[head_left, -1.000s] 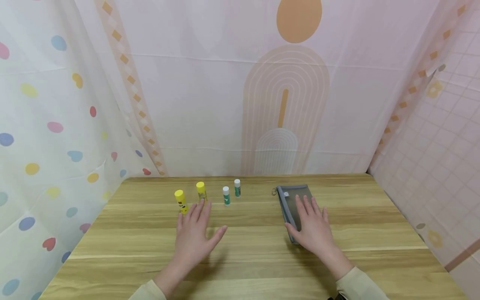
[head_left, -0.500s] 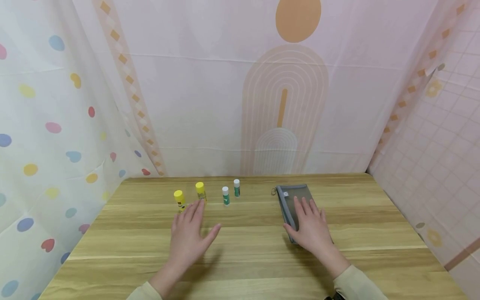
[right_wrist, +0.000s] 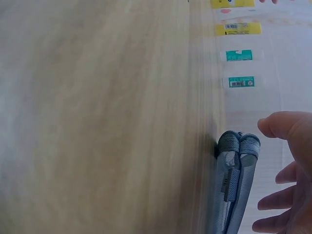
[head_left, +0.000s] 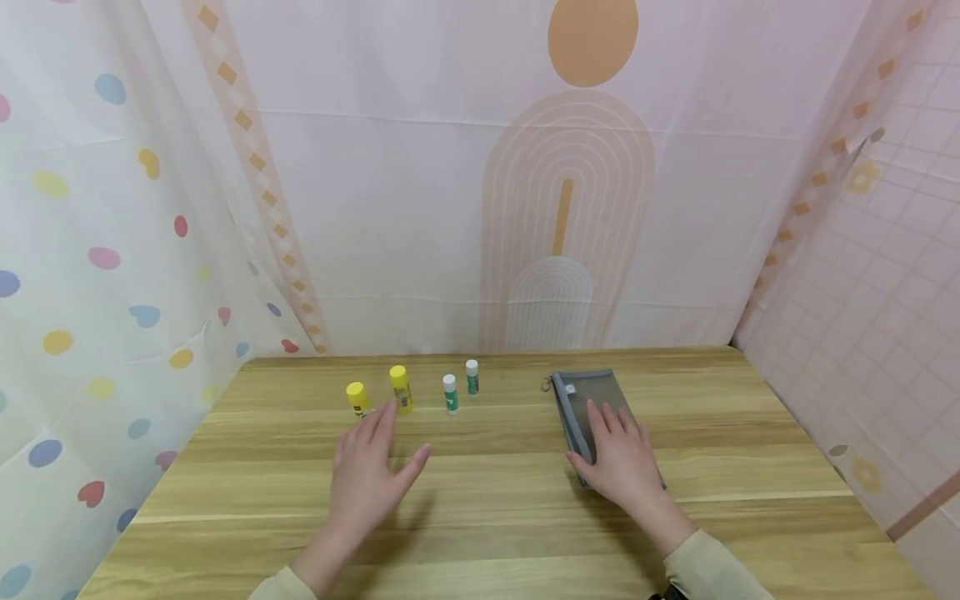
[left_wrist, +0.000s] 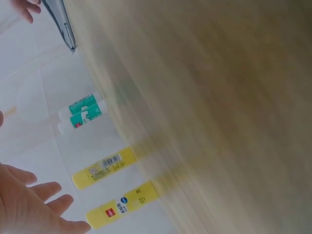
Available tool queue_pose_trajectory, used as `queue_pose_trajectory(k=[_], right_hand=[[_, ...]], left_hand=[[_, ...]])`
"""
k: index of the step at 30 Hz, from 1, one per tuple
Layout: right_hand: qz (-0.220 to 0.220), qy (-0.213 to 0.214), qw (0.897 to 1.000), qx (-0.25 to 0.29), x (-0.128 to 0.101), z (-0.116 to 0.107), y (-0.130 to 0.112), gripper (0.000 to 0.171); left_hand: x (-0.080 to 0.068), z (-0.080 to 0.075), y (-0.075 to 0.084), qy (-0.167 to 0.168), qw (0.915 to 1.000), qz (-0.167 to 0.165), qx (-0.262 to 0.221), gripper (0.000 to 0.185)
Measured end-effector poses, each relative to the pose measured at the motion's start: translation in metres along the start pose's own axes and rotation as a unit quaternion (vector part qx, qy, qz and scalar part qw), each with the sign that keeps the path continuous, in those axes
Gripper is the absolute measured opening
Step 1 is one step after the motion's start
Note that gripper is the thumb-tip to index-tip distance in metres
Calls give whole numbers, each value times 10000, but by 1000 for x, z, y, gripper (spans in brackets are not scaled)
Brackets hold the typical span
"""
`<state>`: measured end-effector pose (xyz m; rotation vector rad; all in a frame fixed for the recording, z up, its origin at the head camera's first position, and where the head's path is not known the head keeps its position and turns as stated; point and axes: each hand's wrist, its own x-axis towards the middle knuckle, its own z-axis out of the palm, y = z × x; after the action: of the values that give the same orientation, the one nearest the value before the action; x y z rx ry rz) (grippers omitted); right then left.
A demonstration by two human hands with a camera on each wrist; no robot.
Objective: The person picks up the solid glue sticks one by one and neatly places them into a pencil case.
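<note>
Two yellow glue sticks stand upright on the wooden table, the left yellow glue stick [head_left: 357, 398] partly hidden behind my left hand [head_left: 365, 479], the right yellow glue stick [head_left: 401, 390] just beyond its fingertips. My left hand hovers with fingers spread and thumb out, holding nothing. To their right stand two smaller green glue sticks with white caps, a nearer green glue stick [head_left: 451, 395] and a farther green glue stick [head_left: 472, 378]. A grey mesh zip pouch [head_left: 600, 388] lies flat at the right. Over it, my right hand [head_left: 622, 462] is held with fingers extended, apart from the pouch in the right wrist view.
The wooden table [head_left: 495, 533] reaches back to a patterned curtain [head_left: 405, 208]. More curtains hang at the left and right sides. A small ring [head_left: 547, 384] is attached at the pouch's far left corner.
My left hand has drifted left and slightly toward me, uncovering more of the right yellow glue stick. The right hand has shifted slightly toward me over the pouch. The glue sticks and pouch stay put.
</note>
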<state>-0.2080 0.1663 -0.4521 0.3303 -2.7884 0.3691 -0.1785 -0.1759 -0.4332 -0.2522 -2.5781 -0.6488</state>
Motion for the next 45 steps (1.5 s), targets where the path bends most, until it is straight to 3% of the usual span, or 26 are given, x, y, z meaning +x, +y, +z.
queue_pose_trajectory(k=[27, 45], right_hand=[[501, -914, 9945, 135, 2, 3, -7, 75], [493, -929, 9935, 426, 2, 5, -8, 53]], left_hand=[[0, -5, -9, 34, 9998, -211, 20, 79], [1, -5, -14, -35, 9996, -274, 1, 78]])
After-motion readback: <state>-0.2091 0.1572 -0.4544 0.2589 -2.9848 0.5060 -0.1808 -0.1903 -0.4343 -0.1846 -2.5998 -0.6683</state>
